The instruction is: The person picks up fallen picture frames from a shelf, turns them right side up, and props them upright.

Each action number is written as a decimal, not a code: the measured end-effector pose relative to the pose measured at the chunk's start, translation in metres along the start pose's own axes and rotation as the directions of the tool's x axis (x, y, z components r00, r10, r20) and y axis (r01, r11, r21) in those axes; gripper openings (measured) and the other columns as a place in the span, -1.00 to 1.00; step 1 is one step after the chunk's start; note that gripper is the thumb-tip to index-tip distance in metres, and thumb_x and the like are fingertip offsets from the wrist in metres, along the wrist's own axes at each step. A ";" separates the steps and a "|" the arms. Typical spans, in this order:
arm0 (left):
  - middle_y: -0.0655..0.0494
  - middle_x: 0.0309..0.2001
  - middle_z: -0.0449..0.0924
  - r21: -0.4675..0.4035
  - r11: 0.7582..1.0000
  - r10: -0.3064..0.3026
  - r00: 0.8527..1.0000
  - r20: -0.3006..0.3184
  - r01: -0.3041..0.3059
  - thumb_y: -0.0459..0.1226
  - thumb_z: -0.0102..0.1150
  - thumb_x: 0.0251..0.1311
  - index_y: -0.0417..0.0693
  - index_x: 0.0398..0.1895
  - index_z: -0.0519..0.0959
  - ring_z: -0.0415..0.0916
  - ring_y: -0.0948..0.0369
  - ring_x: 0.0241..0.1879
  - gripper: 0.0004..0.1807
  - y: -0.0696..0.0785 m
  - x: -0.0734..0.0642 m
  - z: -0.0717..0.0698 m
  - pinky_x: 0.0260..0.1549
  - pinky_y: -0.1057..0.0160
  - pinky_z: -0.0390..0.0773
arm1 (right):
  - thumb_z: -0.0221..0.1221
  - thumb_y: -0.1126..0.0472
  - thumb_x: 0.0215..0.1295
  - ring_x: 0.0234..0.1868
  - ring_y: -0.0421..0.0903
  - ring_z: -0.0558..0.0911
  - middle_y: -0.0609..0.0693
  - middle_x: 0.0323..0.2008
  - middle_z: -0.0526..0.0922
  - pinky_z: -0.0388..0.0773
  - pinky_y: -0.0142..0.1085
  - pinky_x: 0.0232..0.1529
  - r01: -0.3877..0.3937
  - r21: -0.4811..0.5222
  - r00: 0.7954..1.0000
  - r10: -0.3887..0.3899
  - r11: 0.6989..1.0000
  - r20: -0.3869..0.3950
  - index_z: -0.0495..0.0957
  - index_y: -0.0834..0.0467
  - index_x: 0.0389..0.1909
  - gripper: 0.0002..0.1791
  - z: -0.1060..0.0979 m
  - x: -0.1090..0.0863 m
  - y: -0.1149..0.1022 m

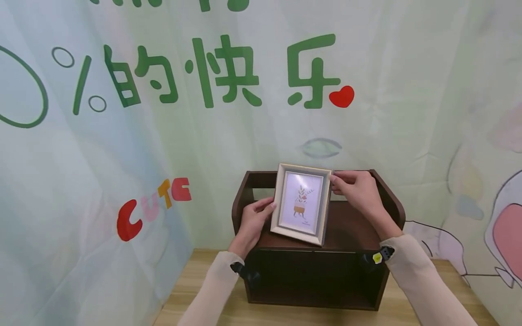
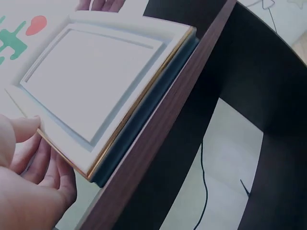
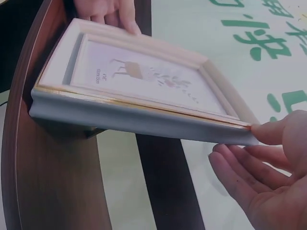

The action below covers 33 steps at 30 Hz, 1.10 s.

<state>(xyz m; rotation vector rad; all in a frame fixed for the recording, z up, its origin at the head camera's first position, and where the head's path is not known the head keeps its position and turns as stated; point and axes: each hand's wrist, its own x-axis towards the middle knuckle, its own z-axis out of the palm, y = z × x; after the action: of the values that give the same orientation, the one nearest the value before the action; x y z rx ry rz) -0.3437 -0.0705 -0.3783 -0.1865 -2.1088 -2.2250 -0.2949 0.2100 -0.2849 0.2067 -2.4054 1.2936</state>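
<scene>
A cream picture frame (image 1: 302, 203) with a plant print inside leans upright, slightly tilted, over the upper board of a dark brown shelf unit (image 1: 355, 226). My left hand (image 1: 253, 222) pinches its left side, thumb on the front and fingers behind, as the left wrist view shows with the left hand (image 2: 36, 177). At the upper right corner, my right hand (image 1: 360, 190) pinches the frame between thumb and fingers; in the right wrist view this hand (image 3: 273, 167) grips the grey outer edge. The frame's lower edge sits close to the board's front edge.
The shelf unit stands on a wood-grain table (image 1: 204, 271) and has a lower compartment (image 1: 310, 276). Behind it hangs a pale printed curtain (image 1: 228, 145) with green characters and a red heart. Raised side panels flank the upper board.
</scene>
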 end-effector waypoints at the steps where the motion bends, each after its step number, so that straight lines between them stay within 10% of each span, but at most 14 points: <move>1: -0.17 0.30 0.64 -0.010 1.000 -0.006 1.000 -0.009 0.006 -0.25 0.30 0.44 -0.17 0.28 0.65 0.65 0.22 0.12 -0.60 0.000 -0.002 -0.001 0.09 0.29 0.68 | 0.25 -0.01 0.52 -0.11 0.07 0.86 0.27 0.01 0.81 0.80 -0.21 -0.07 -0.005 0.014 1.000 0.005 1.000 0.002 0.67 0.24 0.25 -0.52 0.002 0.002 0.000; 33: -0.17 0.28 0.64 -0.018 1.000 0.014 0.997 -0.075 -0.015 -0.23 0.30 0.45 -0.18 0.31 0.62 0.61 0.09 0.22 -0.57 -0.008 -0.015 0.000 0.35 0.05 0.60 | 0.18 -0.05 0.57 -0.03 0.11 0.85 0.22 0.06 0.80 0.69 0.09 0.19 0.000 -0.003 1.000 0.000 1.000 -0.007 0.62 0.16 0.33 -0.50 0.021 0.021 0.002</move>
<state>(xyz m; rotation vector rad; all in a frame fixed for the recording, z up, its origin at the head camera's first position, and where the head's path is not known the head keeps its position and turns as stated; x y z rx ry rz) -0.3294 -0.0703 -0.3881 -0.1172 -2.0430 -2.2077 -0.3210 0.1949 -0.2883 0.2010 -2.4017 1.2886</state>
